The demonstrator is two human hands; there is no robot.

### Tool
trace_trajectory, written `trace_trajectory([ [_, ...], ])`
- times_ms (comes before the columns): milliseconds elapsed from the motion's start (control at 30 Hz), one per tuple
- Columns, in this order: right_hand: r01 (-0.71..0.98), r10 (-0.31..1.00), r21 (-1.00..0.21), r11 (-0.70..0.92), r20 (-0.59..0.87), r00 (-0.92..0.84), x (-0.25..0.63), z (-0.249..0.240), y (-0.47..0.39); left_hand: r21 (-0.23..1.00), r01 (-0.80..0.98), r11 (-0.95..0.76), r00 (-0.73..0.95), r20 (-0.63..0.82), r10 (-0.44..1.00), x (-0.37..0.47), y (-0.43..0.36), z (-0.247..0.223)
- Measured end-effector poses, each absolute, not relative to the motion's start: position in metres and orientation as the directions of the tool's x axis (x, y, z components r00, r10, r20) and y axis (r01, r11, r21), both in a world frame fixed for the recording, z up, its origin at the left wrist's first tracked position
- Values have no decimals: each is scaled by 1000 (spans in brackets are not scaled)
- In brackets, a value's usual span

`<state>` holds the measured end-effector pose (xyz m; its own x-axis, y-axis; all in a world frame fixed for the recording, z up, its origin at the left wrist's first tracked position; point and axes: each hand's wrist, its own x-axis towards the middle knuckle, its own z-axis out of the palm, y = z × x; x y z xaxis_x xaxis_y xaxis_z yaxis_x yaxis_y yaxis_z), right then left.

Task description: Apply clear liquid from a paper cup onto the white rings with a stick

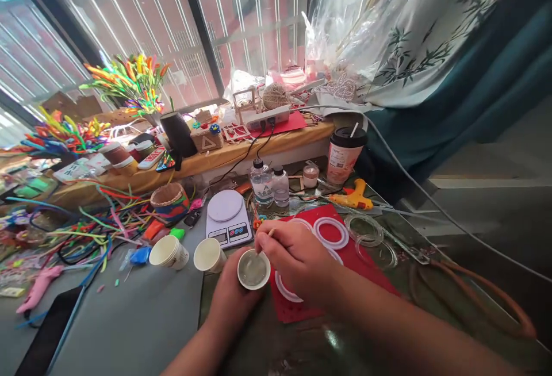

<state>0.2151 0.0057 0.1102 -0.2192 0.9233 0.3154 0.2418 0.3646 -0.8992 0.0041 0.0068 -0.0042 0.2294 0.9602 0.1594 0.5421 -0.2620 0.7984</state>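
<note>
My left hand (230,295) is wrapped round a white paper cup (254,288) that holds a cloudy, bubbly clear liquid (250,271). Over the cup's right rim, my right hand (297,255) pinches a thin stick (271,231); its lower end is hard to make out but points into the liquid. Left of the held cup stands a second paper cup (210,255), and farther left a stack of paper cups (168,252). Behind them lies a white digital scale (226,215). White ring moulds (331,232) rest on a red sheet (297,314), partly hidden by my right hand.
Two clear bottles (261,183) stand behind the scale. A yellow glue gun (356,195) and a lidded drink cup (342,157) are at the back right, near clear rings (364,230). Coloured pipe cleaners (92,215) clutter the left. A cable (401,163) hangs across the right.
</note>
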Motion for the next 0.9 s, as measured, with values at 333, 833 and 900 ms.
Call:
trace_trajectory([
  [333,383,892,-808,448,371,-259,214,116,-6,764,578,-287,179,224,958,6,0,0],
  [833,452,907,-801,393,258,-332,237,131,-22,814,513,-271,52,285,957,8,-12,6],
  [900,429,904,-816,388,244,-352,239,133,-24,814,516,-268,48,285,957,9,-12,7],
])
